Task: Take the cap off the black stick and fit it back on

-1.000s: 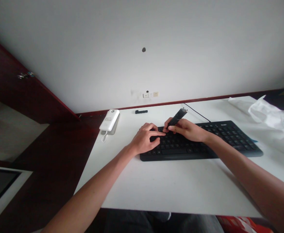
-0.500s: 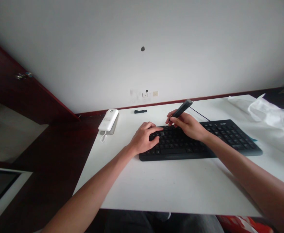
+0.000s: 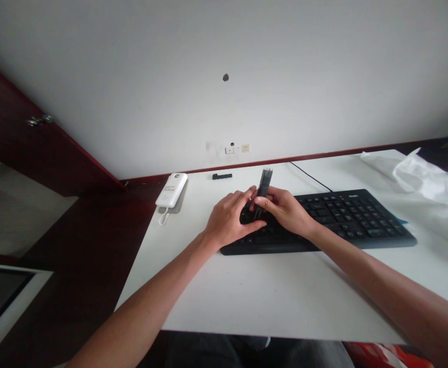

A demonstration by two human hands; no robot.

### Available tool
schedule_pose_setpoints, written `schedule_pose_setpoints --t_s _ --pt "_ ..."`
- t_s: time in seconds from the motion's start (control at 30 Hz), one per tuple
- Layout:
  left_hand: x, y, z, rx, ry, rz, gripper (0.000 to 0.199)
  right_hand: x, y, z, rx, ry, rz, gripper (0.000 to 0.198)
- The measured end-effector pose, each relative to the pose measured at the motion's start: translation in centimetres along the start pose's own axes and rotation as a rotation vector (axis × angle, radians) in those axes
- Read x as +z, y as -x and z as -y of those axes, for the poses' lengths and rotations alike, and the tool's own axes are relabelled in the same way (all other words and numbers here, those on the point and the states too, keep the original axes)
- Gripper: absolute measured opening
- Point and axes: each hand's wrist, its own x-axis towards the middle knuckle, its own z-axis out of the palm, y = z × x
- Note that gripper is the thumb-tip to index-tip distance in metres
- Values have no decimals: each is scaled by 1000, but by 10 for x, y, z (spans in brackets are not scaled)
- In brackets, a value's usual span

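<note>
A black keyboard (image 3: 346,220) lies on the white table (image 3: 224,291). My right hand (image 3: 287,209) pinches a dark keycap puller (image 3: 265,181), held nearly upright over the left part of the keys. Thin wire prongs show at its lower end, and short prongs stick out at its top. Against the keyboard's left end rests my left hand (image 3: 227,217), thumb and index finger apart around the puller's lower end. Whether its index fingertip touches the puller, I cannot tell. The keys under both hands are largely hidden.
Behind the keyboard lies a short row of black pieces like keycaps (image 3: 222,176). A white power bank (image 3: 171,190) with a looped strap is at the table's left edge. Crumpled white plastic (image 3: 430,179) lies at the right. A black cable (image 3: 311,176) runs toward the wall.
My right hand has moved left and down, bringing the puller from a rightward tilt to nearly upright beside my left hand. My left thumb has stretched further right.
</note>
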Motion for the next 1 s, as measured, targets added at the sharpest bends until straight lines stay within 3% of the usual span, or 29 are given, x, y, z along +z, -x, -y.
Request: schedule_pose_setpoints --t_s 0.1,0.2,0.37,0.5,0.73,1.0 --pt "4 2 -2 -58 11 -8 69 11 2 -2 -3 -91 24 40" --pt "4 2 -1 -84 53 -36 54 15 4 -1 -1 -28 18 39" --pt "-1 1 12 -279 73 -124 37 0 4 5 -143 450 -29 29" --pt "-3 1 32 -443 138 -209 39 -16 1 8 -203 680 55 17" --pt "1 2 52 -525 335 -337 41 -18 0 2 -147 703 156 13" --pt "6 1 69 -623 539 -446 44 -28 -3 -2 -56 623 56 16"
